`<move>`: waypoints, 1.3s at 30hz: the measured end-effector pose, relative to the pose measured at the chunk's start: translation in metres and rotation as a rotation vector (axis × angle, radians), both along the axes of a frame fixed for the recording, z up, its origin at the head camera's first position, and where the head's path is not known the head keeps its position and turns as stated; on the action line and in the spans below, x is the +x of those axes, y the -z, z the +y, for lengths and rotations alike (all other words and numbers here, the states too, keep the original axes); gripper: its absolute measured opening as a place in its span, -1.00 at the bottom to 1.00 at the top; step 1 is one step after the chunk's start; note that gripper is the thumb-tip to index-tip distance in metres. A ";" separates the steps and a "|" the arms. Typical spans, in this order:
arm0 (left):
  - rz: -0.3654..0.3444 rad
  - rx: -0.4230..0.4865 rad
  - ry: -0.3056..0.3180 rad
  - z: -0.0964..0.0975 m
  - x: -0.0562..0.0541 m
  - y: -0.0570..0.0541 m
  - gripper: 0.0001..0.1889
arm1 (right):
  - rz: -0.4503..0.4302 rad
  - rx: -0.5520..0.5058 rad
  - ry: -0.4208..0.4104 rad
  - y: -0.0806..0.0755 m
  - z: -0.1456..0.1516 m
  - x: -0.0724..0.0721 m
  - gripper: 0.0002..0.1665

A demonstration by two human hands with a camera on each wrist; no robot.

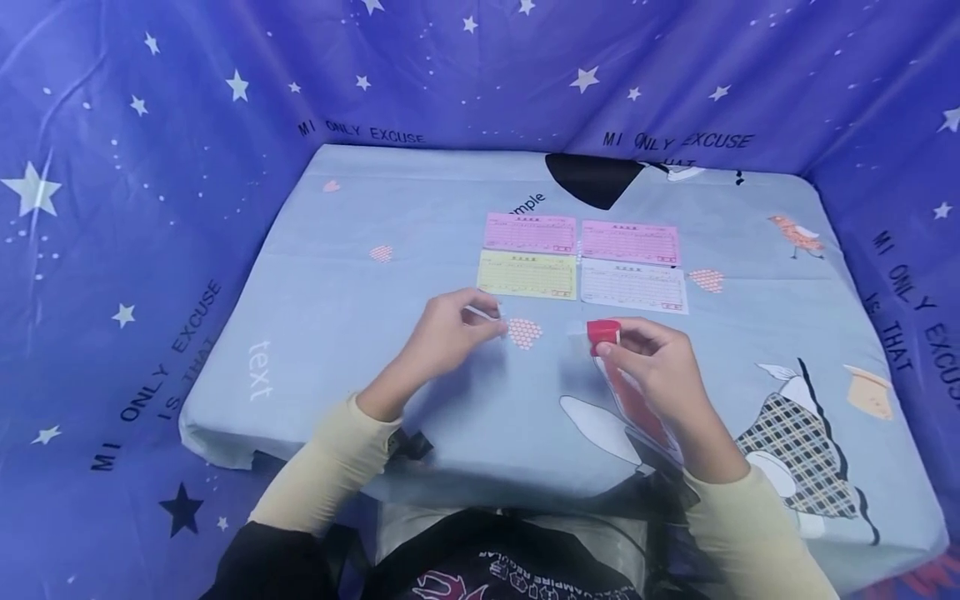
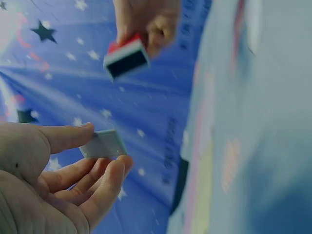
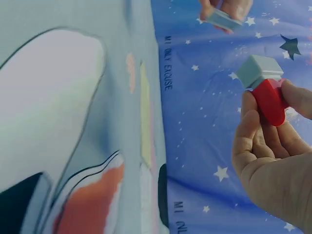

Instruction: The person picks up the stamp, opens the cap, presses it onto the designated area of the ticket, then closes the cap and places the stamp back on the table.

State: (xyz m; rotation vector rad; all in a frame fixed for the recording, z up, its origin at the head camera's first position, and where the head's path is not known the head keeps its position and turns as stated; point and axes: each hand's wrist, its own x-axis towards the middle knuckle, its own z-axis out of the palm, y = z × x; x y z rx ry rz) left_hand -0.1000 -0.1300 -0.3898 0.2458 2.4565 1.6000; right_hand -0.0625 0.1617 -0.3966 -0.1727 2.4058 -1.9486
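My right hand (image 1: 658, 360) pinches a rubber stamp by its red handle (image 1: 602, 332), held above the table's near half. In the left wrist view the stamp's dark rectangular face (image 2: 127, 65) is exposed inside a pale rim. Opposite it, my left hand (image 1: 453, 332) holds a small translucent stamp cap (image 2: 103, 143) between thumb and fingertips. Cap and stamp are apart from each other. Just beyond the hands lie four-sided printed slips in two rows: pink slips (image 1: 531, 232) behind, a yellow slip (image 1: 527, 276) and a white slip (image 1: 634, 287) in front.
A pale blue patterned cloth (image 1: 337, 333) covers the table, printed with hearts, a bird and other figures. Purple star-printed curtains (image 1: 480, 75) hang along the back and both sides. The person's lap is at the near edge.
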 end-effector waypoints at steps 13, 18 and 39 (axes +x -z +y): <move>0.009 0.171 0.086 0.029 0.011 -0.022 -0.72 | 0.053 -0.104 0.026 -0.014 -0.020 0.000 -0.65; 0.025 0.211 0.105 0.038 0.014 -0.015 -0.73 | 0.050 -0.034 0.038 -0.012 -0.020 0.002 -0.63; 0.021 0.345 0.118 0.056 0.017 -0.006 -0.67 | 0.045 -0.009 0.042 -0.017 -0.014 0.007 -0.62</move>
